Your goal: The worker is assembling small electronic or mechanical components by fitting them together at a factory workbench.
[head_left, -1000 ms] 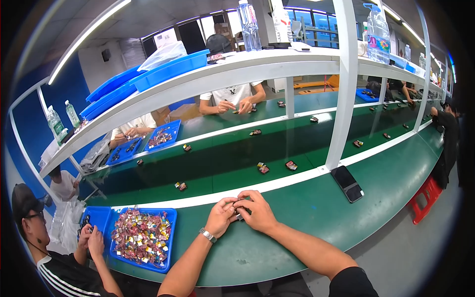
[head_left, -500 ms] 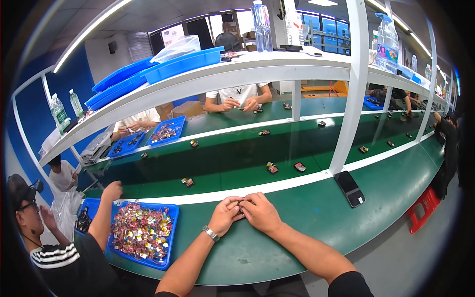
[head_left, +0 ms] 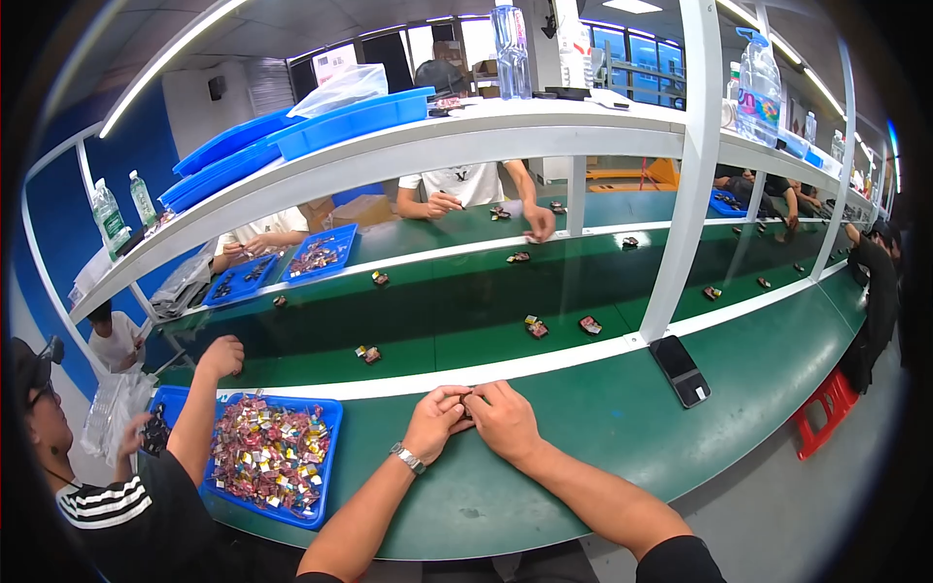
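Observation:
Above the green worktop, my left hand [head_left: 436, 426] and my right hand [head_left: 506, 424] meet with fingertips together. Both pinch a small dark part [head_left: 467, 409], mostly covered by the fingers; its exact kind cannot be made out. A wristwatch [head_left: 409, 458] is on my left wrist. To the left of my arms sits a blue tray [head_left: 331, 449] heaped with small pink, yellow and white pieces [head_left: 267, 452]. Just past my hands, on the dark green belt, lie small black parts with pink and yellow bits, among them one part [head_left: 535, 327] and another part [head_left: 590, 325].
A black phone [head_left: 679, 371] lies right of my hands beside a white post [head_left: 685, 194]. A white shelf [head_left: 466, 131] spans overhead. At left, a co-worker's arm [head_left: 202, 413] reaches over the trays. Another co-worker's hand [head_left: 538, 222] is across the belt. A red stool [head_left: 828, 420] stands at right.
My hands stay joined on the small dark part, barely shifted. The co-worker opposite has brought one hand down toward the belt's edge. The co-worker at left has lowered a hand to the dark parts.

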Demonstrator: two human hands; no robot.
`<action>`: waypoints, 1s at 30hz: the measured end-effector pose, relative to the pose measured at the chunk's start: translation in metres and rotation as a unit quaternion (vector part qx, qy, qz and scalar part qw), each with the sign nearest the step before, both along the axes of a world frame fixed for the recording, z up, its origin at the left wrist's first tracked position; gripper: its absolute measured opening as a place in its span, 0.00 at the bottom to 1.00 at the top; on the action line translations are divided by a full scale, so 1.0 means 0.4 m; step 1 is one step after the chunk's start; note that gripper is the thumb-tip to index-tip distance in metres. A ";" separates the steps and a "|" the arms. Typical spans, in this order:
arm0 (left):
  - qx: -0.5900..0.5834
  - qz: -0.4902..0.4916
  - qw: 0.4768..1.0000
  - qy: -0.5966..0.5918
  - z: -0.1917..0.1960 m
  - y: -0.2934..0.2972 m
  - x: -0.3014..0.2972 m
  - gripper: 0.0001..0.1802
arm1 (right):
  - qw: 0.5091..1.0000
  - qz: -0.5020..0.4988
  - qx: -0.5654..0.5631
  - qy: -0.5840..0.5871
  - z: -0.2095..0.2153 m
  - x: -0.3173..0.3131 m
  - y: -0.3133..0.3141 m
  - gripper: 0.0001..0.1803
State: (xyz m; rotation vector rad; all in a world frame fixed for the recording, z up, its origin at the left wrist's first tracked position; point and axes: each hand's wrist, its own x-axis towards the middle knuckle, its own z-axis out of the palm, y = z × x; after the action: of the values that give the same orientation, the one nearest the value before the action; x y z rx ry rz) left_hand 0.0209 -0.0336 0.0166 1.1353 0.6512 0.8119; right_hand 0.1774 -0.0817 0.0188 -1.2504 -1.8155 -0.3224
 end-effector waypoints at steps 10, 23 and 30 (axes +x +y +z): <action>-0.013 0.033 0.998 -0.052 -0.016 0.025 -0.020 0.16 | 0.994 0.068 -0.055 0.058 0.024 -0.022 0.003 0.13; 0.077 0.117 0.990 -0.019 -0.037 0.040 -0.025 0.18 | 0.957 -0.069 -0.256 0.117 -0.006 0.044 0.295 0.23; 0.089 0.101 0.991 0.009 -0.022 0.034 -0.018 0.12 | 0.957 -0.274 -0.053 0.079 -0.003 0.332 0.217 0.29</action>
State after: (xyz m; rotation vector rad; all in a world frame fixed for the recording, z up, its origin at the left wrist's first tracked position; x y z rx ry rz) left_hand 0.0137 -0.0198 0.0079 1.2528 0.7277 1.0490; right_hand 0.3104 0.0052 0.0177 -1.7961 -1.3399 -0.4169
